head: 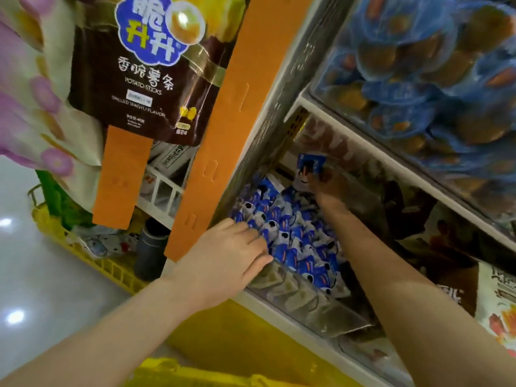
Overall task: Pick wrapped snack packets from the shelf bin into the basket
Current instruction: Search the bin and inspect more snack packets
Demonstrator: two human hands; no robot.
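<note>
Nearest, low on the left, the yellow basket on the floor, with some goods in it. Next up, the left hand — fingers fairly straight, laid over the near corner of the heap, gripping nothing. Under it, the shelf bin with its clear front wall, packed with small blue-and-white snack packets. Deeper in, the right hand, in shadow, pinching one packet by its lower edge, held clear of the heap. Likely light, soft and crinkly, with slick film — best taken by a sealed end or across the flat faces, without squeezing the middle. Farther back, dim brown packs; above, a bin of blue-wrapped rounds.
</note>
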